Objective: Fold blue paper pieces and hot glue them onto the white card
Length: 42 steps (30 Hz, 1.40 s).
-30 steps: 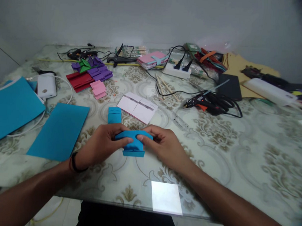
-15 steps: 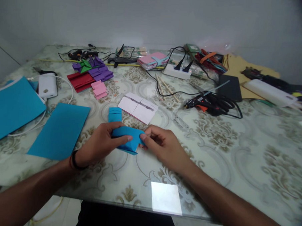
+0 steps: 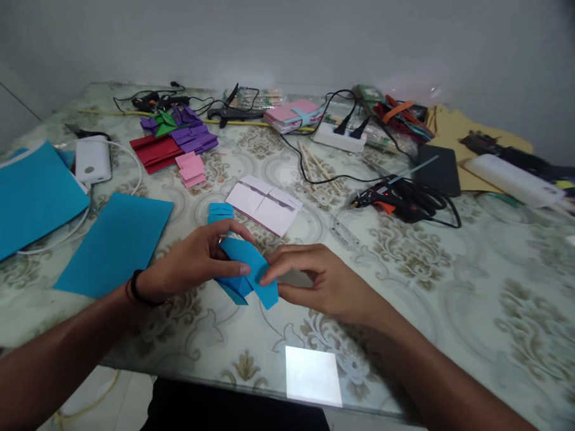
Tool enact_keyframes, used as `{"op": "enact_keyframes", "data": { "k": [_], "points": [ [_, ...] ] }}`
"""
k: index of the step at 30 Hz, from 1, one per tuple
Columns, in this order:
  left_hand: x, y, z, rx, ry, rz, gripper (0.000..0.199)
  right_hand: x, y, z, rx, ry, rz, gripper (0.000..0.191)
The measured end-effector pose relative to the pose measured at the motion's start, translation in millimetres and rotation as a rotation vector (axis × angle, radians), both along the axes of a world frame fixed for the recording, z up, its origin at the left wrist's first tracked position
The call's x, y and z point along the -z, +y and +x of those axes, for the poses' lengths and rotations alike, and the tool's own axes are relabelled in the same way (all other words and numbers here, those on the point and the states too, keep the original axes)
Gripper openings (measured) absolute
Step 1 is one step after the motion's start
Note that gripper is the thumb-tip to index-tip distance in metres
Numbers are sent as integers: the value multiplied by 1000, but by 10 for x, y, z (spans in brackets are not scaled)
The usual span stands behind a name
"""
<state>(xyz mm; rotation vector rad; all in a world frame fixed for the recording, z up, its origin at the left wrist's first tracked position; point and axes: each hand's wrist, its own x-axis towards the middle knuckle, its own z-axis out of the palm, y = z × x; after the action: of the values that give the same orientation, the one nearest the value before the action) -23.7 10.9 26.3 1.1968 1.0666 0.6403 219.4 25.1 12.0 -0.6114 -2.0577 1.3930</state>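
Note:
Between my hands is a folded piece of blue paper (image 3: 247, 258), held just above the table, with creases and a flap turned out at its right end. My left hand (image 3: 204, 256) grips its left part, thumb on top and fingers behind. The thumb and index finger of my right hand (image 3: 308, 277) pinch the right flap. Just beyond my left fingers lies a small folded blue piece (image 3: 220, 211), partly hidden by that hand. A white folded paper (image 3: 264, 205) with dark marks rests behind the held paper. Left of my left hand lies a flat blue sheet (image 3: 119, 246).
Larger blue sheets (image 3: 26, 198) and a white power bank (image 3: 93, 160) with cable lie left. Folded red paper (image 3: 155, 152), pink paper (image 3: 191, 169) and purple paper (image 3: 195, 137) sit behind. A glue gun (image 3: 384, 194), wooden sticks (image 3: 321, 166) and a power strip (image 3: 339, 138) are at back right.
The held blue paper has turned, its right flap now swung out and pointing down toward me. My right fingers have shifted onto this flap; my left hand still holds the other end.

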Motion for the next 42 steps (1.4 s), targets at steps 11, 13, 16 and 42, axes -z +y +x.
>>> {"op": "enact_keyframes", "data": {
  "k": [11,13,16,42],
  "points": [
    [29,-28,-2,117,158,122,40,-21,20,-16,-42,-65,-68,20],
    [44,-45,0,119,183,173,40,1,-11,-41,32,-74,-97,15],
    [62,-73,-4,118,261,304,37,45,-66,-85,185,-37,-221,12],
    [66,-136,66,-16,304,382,24,86,-110,-143,265,-37,-391,37]
  ]
}}
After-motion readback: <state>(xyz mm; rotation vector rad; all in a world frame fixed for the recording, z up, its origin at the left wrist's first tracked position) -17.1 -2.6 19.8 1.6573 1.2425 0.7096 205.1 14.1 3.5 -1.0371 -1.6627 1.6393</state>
